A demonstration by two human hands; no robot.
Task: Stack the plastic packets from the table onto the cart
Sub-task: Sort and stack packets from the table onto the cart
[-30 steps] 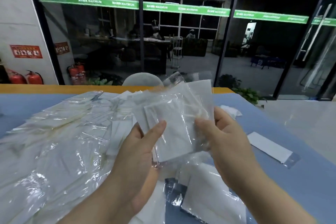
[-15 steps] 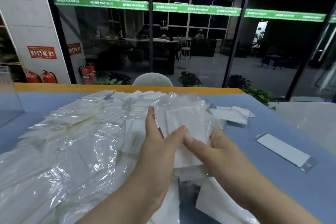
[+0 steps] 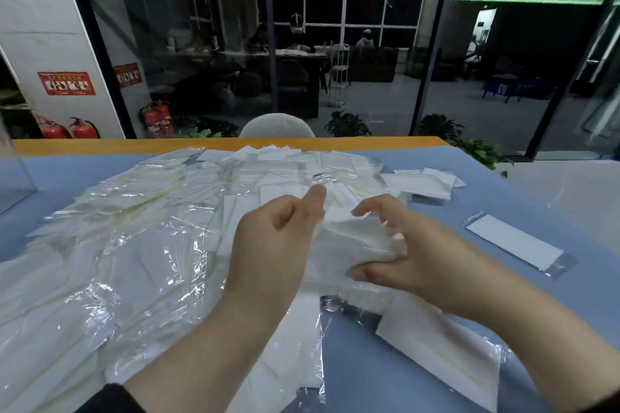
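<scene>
Office lobby: glass partition wall (image 3: 335, 54), fire extinguishers (image 3: 84, 128), blue table (image 3: 553, 278).

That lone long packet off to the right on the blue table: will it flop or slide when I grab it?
The long packet lies flat with straight edges, so its white insert probably keeps it fairly stiff. Its clear film end looks glossy, so likely slippery. It looks thin, so probably light and prone to skidding on the table.

Both hands (image 3: 278, 245) (image 3: 419, 255), fingers curled.
</scene>
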